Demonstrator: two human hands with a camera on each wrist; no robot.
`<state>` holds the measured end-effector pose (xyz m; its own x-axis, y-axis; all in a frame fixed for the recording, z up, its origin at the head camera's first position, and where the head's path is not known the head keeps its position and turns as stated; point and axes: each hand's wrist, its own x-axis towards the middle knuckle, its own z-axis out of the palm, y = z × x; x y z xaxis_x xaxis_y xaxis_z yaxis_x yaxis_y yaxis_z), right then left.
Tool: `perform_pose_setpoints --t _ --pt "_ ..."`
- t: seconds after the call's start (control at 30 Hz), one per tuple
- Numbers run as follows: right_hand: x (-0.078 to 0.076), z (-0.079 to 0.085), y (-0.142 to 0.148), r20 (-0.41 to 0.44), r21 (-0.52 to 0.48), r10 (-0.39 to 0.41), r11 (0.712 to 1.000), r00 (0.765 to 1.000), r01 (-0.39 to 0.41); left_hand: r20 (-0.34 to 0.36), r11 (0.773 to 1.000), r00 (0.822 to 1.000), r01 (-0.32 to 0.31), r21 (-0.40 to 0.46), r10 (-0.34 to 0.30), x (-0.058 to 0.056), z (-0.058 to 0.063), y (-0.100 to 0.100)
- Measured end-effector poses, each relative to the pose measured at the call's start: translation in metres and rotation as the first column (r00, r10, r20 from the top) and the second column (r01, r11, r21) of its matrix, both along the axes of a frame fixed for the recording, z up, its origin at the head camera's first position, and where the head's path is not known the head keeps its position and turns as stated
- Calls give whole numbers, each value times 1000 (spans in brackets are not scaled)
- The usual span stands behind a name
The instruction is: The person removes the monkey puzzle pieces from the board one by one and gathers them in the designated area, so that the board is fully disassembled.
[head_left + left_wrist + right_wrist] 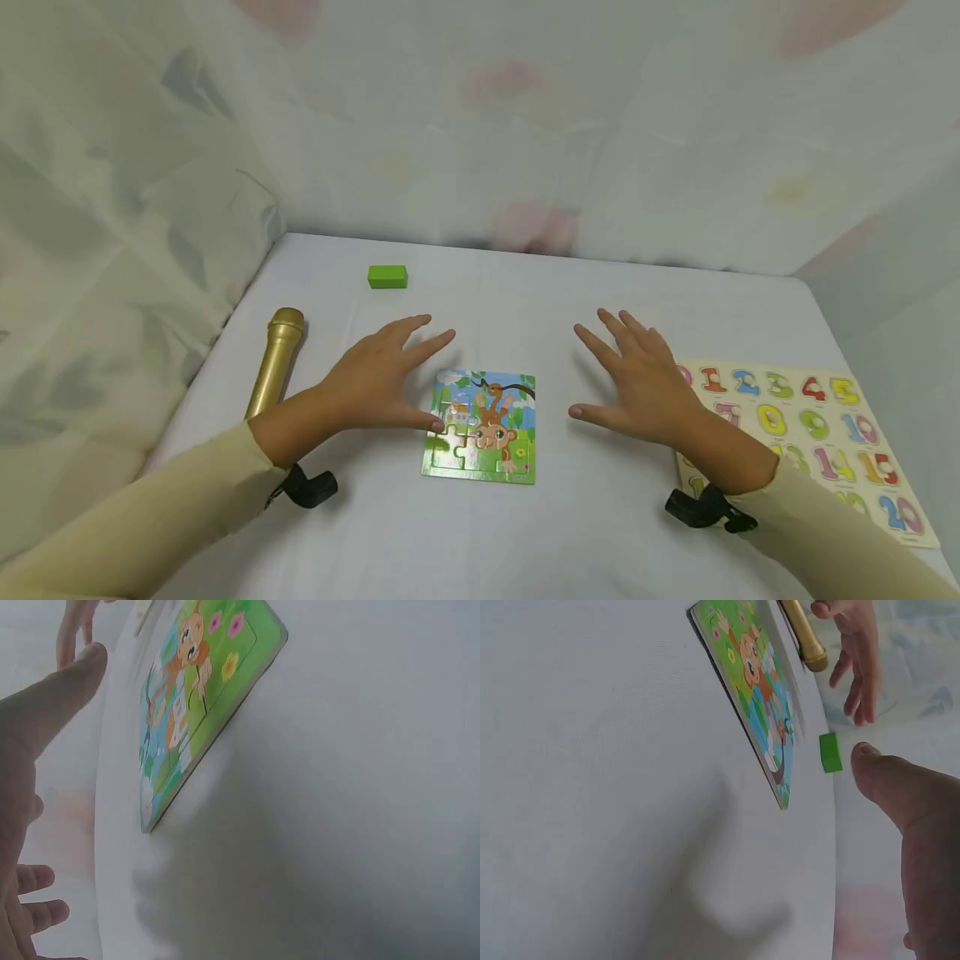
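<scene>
A square jigsaw puzzle [487, 433] with a hanging monkey picture lies flat on the white table between the two hands. My left hand [378, 375] hovers at its left side, fingers spread and holding nothing; in the head view the thumb overlaps the puzzle's left edge. To the right of the puzzle, my right hand [637, 383] is held above the table with its fingers apart, and nothing is in it. Both wrist views show the puzzle [202, 682] resting on the cloth, apart from the thumb [907, 787] of the right hand.
A gold microphone [276, 358] lies at the left, partly behind the left forearm. Farther back sits a green block [387, 277]. The number puzzle board [795, 408] occupies the right side, partly covered by the right forearm. Patterned cloth [525, 125] hangs behind the table.
</scene>
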<state>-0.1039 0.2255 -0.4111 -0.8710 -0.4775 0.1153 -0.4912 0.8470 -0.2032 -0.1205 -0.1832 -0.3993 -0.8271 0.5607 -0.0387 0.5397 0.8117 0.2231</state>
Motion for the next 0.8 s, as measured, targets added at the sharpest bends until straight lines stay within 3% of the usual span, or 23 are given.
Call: perform_pose_setpoints --t 0.4,0.8 --pt "-3 -14 -27 -6 -118 138 983 990 -138 36 993 996 -81 88 78 24 -14 4" --pt "-8 -25 -63 1 -176 222 960 975 -218 0 976 994 -111 187 113 48 -31 15"
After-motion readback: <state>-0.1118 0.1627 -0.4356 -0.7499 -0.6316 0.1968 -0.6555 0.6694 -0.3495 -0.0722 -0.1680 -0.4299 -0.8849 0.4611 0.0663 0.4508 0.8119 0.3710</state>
